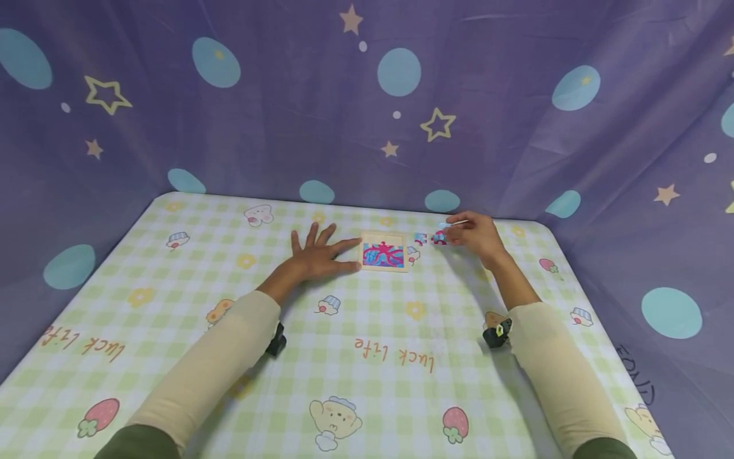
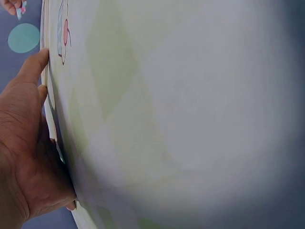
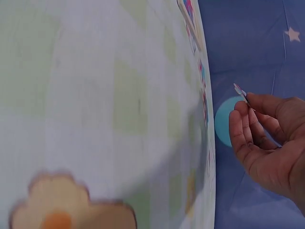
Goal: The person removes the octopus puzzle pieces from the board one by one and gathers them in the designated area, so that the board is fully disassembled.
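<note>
A small wooden puzzle tray [image 1: 384, 270] lies on the table, with a pink and blue octopus picture [image 1: 383, 256] in its lower part and bare wood along the top. At its left edge, my left hand [image 1: 318, 259] spreads its fingers, thumb and index touching the frame. To the right of the tray, my right hand [image 1: 477, 240] is raised above the cloth. Between thumb and fingertips it pinches a thin puzzle piece [image 3: 240, 90], seen nearly edge-on in the right wrist view. Loose puzzle pieces [image 1: 421, 239] in pink and blue lie between the tray and the right hand.
The table [image 1: 378, 395] wears a green-and-white checked cloth printed with cakes, strawberries and bears. A purple curtain [image 1: 321, 102] with stars and blue dots hangs behind and at both sides. Small black devices [image 1: 496, 334] are strapped at both wrists.
</note>
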The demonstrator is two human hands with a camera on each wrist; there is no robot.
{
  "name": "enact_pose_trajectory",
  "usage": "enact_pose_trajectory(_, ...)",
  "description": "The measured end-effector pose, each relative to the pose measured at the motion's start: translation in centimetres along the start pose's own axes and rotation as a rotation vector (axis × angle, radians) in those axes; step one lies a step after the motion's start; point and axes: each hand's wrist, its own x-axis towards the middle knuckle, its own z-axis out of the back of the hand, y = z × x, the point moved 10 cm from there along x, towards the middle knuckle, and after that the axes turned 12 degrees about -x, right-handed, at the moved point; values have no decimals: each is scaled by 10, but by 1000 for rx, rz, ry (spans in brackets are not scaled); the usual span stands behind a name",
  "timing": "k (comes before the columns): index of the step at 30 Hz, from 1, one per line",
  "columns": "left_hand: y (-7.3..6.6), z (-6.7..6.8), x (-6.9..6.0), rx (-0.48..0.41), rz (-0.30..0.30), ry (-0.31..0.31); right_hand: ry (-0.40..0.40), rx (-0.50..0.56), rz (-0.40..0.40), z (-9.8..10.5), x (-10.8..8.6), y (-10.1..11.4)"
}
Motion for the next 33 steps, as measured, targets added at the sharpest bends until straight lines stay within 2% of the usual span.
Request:
enact_pose_trajectory(11, 0, 0, 0, -9, -4, 2, -21, -32, -50, 25, 1, -33)
enact_pose_trajectory(20, 2, -2, 1, -11, 2, 4, -11, -31, -184, 27, 3, -57)
enact_pose_trajectory(26, 0, -1, -1, -24, -6, 8, 3, -65, -190, 24, 7, -63)
enact_pose_trajectory(33, 2, -2, 1, -4, 1, 7, -9, -111, -176, 22, 8, -58)
